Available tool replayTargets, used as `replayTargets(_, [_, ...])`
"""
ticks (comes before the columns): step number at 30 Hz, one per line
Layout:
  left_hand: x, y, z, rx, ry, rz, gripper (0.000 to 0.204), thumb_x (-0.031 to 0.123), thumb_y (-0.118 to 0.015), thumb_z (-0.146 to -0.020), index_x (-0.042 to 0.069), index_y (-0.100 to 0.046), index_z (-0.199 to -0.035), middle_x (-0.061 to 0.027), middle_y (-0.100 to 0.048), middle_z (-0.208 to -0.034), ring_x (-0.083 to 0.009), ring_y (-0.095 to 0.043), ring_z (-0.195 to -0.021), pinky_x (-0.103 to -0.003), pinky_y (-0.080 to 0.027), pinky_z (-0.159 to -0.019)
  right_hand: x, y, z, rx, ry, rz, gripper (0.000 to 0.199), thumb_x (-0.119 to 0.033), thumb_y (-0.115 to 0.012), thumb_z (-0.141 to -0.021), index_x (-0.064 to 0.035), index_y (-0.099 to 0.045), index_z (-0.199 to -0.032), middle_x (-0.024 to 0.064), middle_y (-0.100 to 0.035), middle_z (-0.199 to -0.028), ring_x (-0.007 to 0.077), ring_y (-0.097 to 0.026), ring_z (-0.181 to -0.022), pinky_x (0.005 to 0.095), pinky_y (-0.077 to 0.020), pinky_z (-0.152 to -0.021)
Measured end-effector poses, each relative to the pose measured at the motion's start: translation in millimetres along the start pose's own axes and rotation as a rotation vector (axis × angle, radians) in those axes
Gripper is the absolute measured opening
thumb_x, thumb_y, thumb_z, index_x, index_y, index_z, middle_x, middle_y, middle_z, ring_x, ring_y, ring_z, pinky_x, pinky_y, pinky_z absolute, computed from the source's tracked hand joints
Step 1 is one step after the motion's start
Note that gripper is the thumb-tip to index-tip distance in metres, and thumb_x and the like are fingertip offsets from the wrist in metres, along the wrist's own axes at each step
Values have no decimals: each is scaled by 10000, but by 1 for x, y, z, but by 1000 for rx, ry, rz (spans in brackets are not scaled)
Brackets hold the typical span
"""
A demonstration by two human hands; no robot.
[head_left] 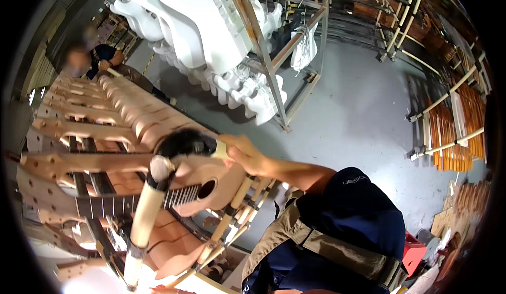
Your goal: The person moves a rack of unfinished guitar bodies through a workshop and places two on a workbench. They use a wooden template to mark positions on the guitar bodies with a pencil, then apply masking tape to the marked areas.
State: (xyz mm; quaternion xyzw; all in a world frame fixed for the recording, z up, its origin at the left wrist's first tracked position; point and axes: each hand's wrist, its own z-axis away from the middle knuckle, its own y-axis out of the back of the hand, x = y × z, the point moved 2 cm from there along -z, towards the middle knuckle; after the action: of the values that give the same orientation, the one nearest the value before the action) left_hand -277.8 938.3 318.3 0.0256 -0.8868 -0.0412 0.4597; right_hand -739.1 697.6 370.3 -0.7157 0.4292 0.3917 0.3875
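Head view: your right hand [245,154] had its fingers clamped on the pale handle [220,149] of a black brush [184,142], bristles leftward, long axis crosswise, by the guitar [226,178]. Your left hand [171,290] lay farther off, mostly cropped; grip couldn't be told.

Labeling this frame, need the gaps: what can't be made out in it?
Head view:
Left hand: nearly all cut off by the lower edge; its grip can't be told.
Brush in the right hand: bristles blurred; contact with the wood unclear.
Acoustic guitar neck: one stretch hidden behind the cream-wrapped rack post.
Distant co-worker: too small and blurred to tell the hands' work.
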Motion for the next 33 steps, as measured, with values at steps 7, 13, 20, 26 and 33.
replayTargets(7, [3, 133, -53, 199, 64, 80, 267, 273, -633, -832, 14, -594, -880, 5, -418, -580, -96, -368, -485, -229, -323, -441, -35, 22, 12, 209, 92, 137, 219, -203, -701, -758, -37, -590, -849, -31, -564, -699, 41, -493, -638, 223, -427, -549])
replayTargets(13, [112, 78, -21, 163, 52, 132, 247, 196, -598, -845, 48, -506, -670, 21, -320, -537, -82, -273, -470, -227, -236, -433, -45, 35, -22, 362, 91, 251, 233, -143, -680, -779, -74, -526, -619, -44, -480, -530, 33, -416, -451, 205, -301, -411])
replayTargets(20, [85, 84, -34, 132, 40, 204, 213, 148, -555, -862, 31, -503, -692, 26, -383, -506, -58, -335, -430, -212, -252, -388, -25, 37, -23, 411, 49, 216, 170, -191, -663, -809, -31, -604, -815, -18, -509, -627, 47, -427, -493, 202, -292, -435])
replayTargets(26, [110, 88, -38, 128, 75, 276, 194, 98, -593, -829, 42, -472, -689, -5, -467, -525, -63, -418, -424, -199, -330, -384, -44, 48, -29, 451, 47, 99, 254, -97, -641, -809, -62, -490, -608, -2, -432, -536, 81, -381, -459, 229, -291, -433])
replayTargets(33, [148, 137, -42, -78, 103, 159, 239, 195, -627, -825, 12, -488, -759, -39, -499, -532, -92, -477, -444, -203, -370, -410, -104, 20, -23, 568, 166, 364, 348, -164, -614, -826, -38, -469, -536, 39, -438, -506, 127, -405, -478, 291, -354, -495])
